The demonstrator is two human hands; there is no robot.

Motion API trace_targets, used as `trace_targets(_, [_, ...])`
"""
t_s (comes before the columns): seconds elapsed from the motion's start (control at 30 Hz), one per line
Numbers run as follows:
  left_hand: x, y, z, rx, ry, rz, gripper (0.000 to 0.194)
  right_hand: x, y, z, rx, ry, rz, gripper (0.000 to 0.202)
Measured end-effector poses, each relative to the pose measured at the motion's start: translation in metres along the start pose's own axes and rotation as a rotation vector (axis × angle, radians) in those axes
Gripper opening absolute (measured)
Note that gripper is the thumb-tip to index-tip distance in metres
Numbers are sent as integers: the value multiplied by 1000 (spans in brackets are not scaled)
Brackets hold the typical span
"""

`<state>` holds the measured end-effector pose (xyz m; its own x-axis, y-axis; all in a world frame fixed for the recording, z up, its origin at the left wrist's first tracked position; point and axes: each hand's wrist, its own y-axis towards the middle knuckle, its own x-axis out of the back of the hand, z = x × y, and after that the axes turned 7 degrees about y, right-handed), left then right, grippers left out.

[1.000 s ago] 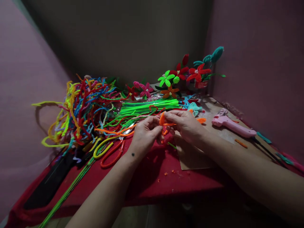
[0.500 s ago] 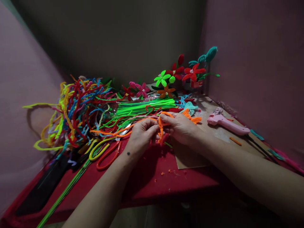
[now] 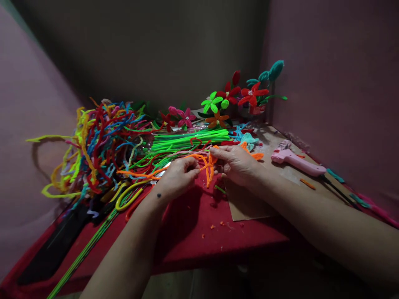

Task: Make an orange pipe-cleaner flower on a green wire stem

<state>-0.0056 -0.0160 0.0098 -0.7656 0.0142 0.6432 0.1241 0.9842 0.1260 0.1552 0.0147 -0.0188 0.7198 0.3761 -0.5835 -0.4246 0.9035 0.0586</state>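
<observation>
Right hand (image 3: 237, 164) pinching the orange piece (image 3: 210, 166) between thumb and fingers, left hand (image 3: 180, 173) closed on a strand of it, and the piece hangs there between the two hands, above the red-covered table (image 3: 183, 232)! Just beyond, green stems (image 3: 190, 140) lie in a bundle. To the left, yellow-handled scissors (image 3: 129, 199) sit partly behind the left wrist, beside a heaped multicolour tangle (image 3: 102, 145). Over on the right, a pink glue gun (image 3: 297, 161) rests on the board (image 3: 274, 143), and fuzzy flowers (image 3: 217, 119) stand at the back!
</observation>
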Motion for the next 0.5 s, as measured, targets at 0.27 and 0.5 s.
trace_targets(0.27, [-2, 0, -6, -48, -52, -155, 24, -6, -5, 2, 72, -151, -76, 24])
trace_targets(0.5, [-21, -8, -18, -18, -305, 77, 20, -7, -6, 2, 35, -96, -86, 23])
